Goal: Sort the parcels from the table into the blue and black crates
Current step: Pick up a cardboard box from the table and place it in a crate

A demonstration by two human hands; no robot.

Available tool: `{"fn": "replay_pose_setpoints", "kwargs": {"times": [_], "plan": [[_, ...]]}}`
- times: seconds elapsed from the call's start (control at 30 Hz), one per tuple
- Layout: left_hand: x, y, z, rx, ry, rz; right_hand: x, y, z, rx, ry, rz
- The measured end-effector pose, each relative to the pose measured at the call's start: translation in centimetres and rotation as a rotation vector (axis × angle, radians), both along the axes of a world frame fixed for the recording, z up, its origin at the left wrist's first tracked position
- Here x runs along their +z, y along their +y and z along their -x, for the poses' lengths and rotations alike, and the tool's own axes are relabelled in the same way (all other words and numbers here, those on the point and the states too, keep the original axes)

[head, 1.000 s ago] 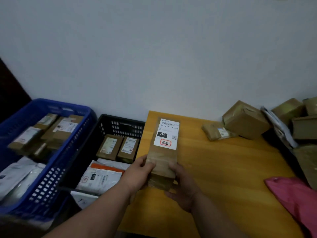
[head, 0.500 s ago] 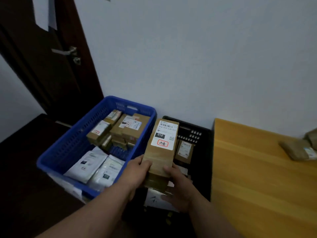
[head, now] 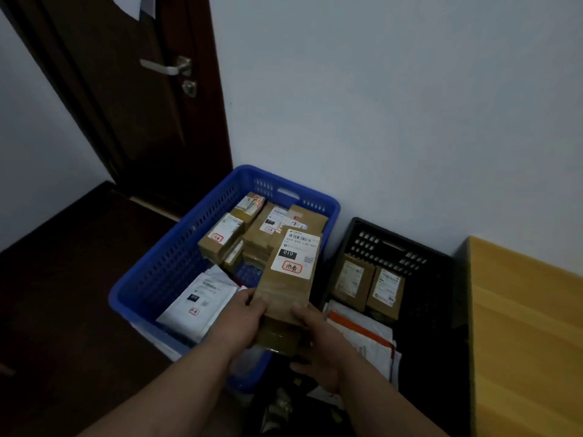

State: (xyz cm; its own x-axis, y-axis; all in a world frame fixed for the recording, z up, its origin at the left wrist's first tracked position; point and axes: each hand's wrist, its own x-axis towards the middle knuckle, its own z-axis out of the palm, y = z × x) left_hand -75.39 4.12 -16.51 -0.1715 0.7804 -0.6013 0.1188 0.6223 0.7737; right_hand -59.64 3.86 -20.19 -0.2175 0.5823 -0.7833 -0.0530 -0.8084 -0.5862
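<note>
I see both hands gripping a long brown parcel (head: 288, 279) by its near end, left hand (head: 241, 321) and right hand (head: 318, 340) fingers wrapped on it. Its long axis points away, over the blue crate's (head: 151, 279) right rim. Its label reads "010". Beside sit the black crate (head: 426, 279) and wooden bench (head: 530, 326).

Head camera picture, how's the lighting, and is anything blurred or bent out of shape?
Head view: dim and bluish, no glare; the floor and the black crate go nearly black. Wide-angle bend tilts the door. The held parcel shows its "010" label readably; both hands, left and right, look soft.
</note>
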Motion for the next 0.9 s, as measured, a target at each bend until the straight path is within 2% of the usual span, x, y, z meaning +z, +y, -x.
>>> {"fn": "replay_pose_setpoints", "kwargs": {"times": [0.3,0.47,0.67,0.9], "plan": [[-2.6,9.6,7.7,0.166,0.007,0.049,-3.0,11.1,7.8,0.076,0.103,0.054],[-4.2,14.4,11.3,0.175,0.021,0.078,-4.1,16.3,11.7,0.132,0.053,0.082],[-6.8,21.2,15.6,0.084,0.069,0.105,-6.1,22.0,16.0,0.057,0.079,0.13],[-10.2,30.5,19.3,-0.113,0.275,0.002,-10.2,29.9,20.7,-0.109,0.025,0.153]]}}
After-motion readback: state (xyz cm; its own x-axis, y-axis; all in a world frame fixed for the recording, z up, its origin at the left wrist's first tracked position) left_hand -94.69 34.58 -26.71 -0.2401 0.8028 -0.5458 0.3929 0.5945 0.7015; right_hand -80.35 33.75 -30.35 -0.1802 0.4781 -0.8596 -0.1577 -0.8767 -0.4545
